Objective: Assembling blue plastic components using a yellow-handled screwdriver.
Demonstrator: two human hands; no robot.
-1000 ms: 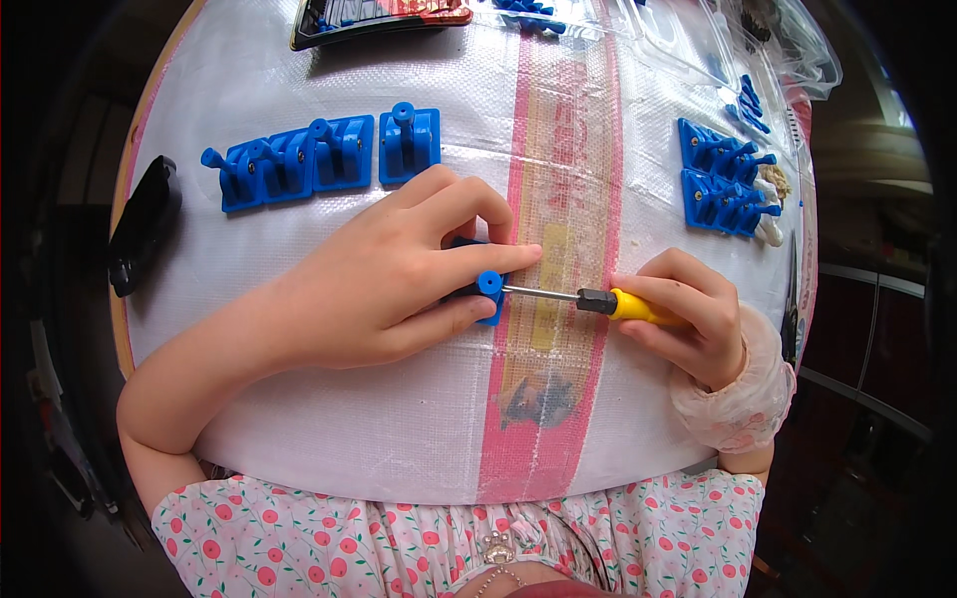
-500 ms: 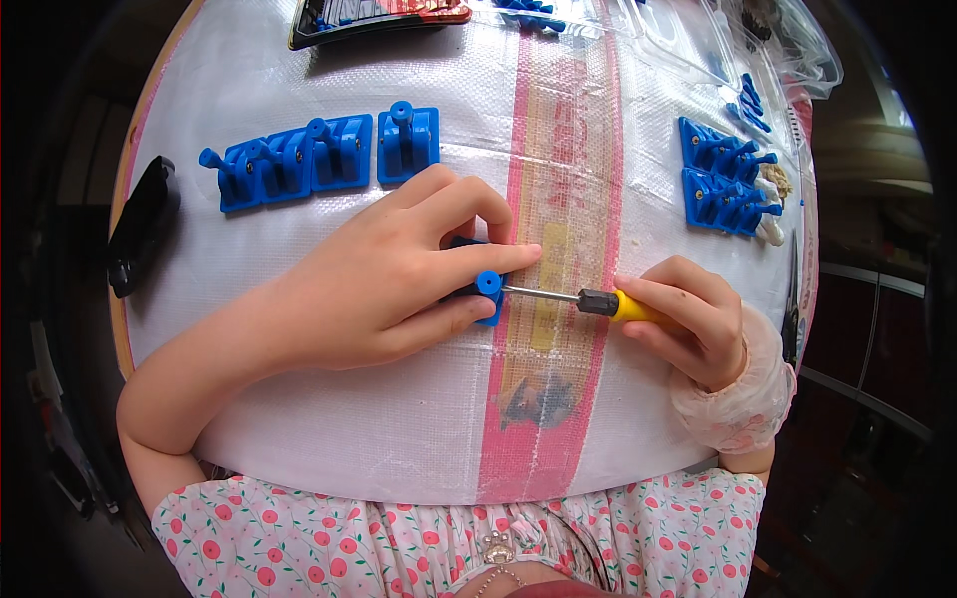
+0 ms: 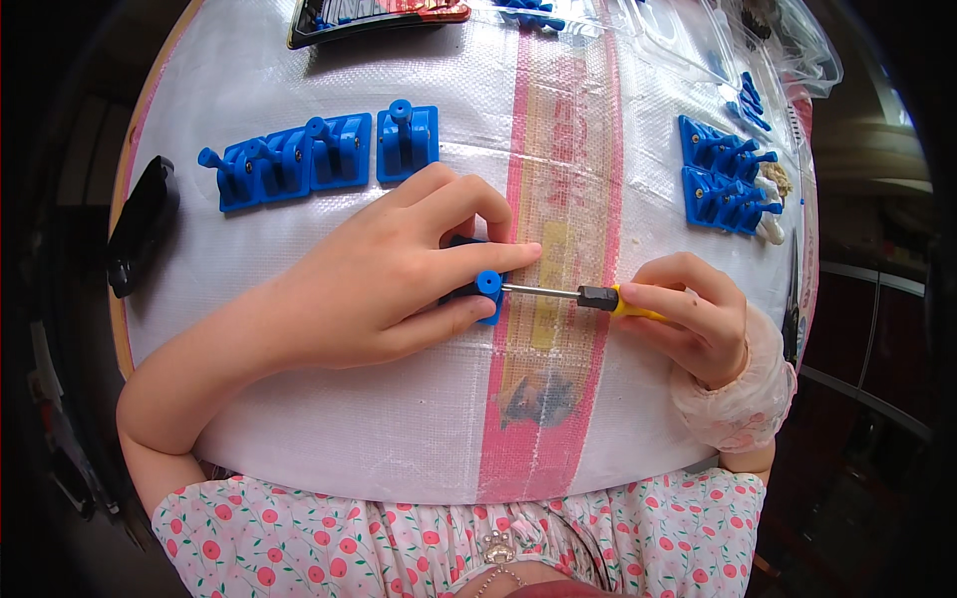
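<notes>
Under my left hand [image 3: 409, 274] lies a small blue plastic part [image 3: 488, 285] with a round peg, pressed to the table between thumb and fingers; most of it is hidden by the hand. My right hand [image 3: 693, 314] is closed round the yellow handle of a screwdriver [image 3: 543, 292]. Its metal shaft lies level, pointing left, and the tip meets the right side of the blue part. Beyond my left hand stand similar blue parts in a row [image 3: 289, 159], with a separate one [image 3: 407, 143] at the row's right end.
More blue parts [image 3: 723, 179] sit in a block at the right. A black case [image 3: 143, 224] lies at the far left. A dark tray [image 3: 374, 22] and clear plastic containers [image 3: 688, 40] stand at the back. White woven sheeting [image 3: 399, 429] with a pink stripe covers the table.
My right hand's fingers have shifted round the screwdriver handle, now covering more of it. The left hand and the blue part stay in place.
</notes>
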